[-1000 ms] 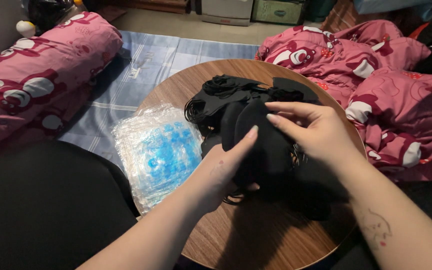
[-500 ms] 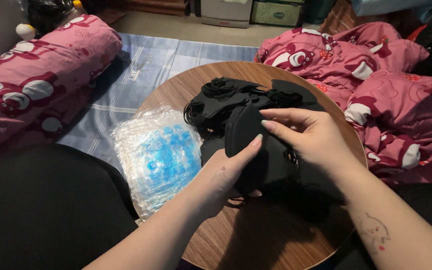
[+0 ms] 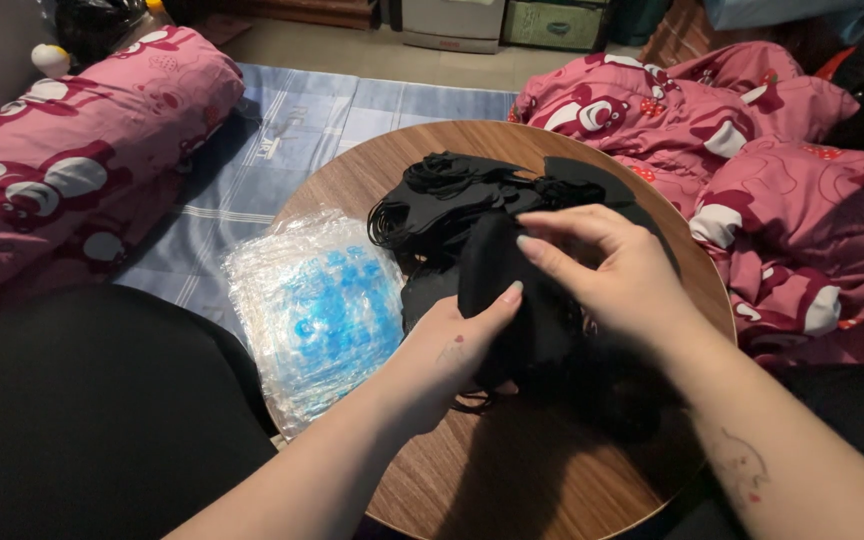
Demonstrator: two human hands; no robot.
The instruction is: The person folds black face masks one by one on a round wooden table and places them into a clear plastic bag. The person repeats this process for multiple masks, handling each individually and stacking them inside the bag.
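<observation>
Under both of my hands lies the round wooden worktop (image 3: 372, 170), with pink patterned bedding bundled well off to either side of them and a blue checked mat (image 3: 282, 140) on the floor beyond.

Just past my fingertips, a heap of black face masks with thin elastic ear loops (image 3: 442, 195) sits on the far half of the worktop; the loops are tangled together and I can't count the pieces. To the outer side of my left hand, just beside it, a stack of clear plastic sleeves with blue printing (image 3: 317, 305) overhangs the worktop's edge. I see no mask inside any sleeve, so by my judgement the sorting is at an early stage, with most of the heap yet to be handled.

The single black fabric mask (image 3: 512, 300) I'm working on sits between my hands, nearer me than the heap. It looks soft, matte and limp, folded over on itself.

My left hand (image 3: 452, 350) is curled loosely, thumb pressed on the mask's near edge. My right hand (image 3: 612, 280) is half closed, fingertips pinching the mask's top fold from above.
</observation>
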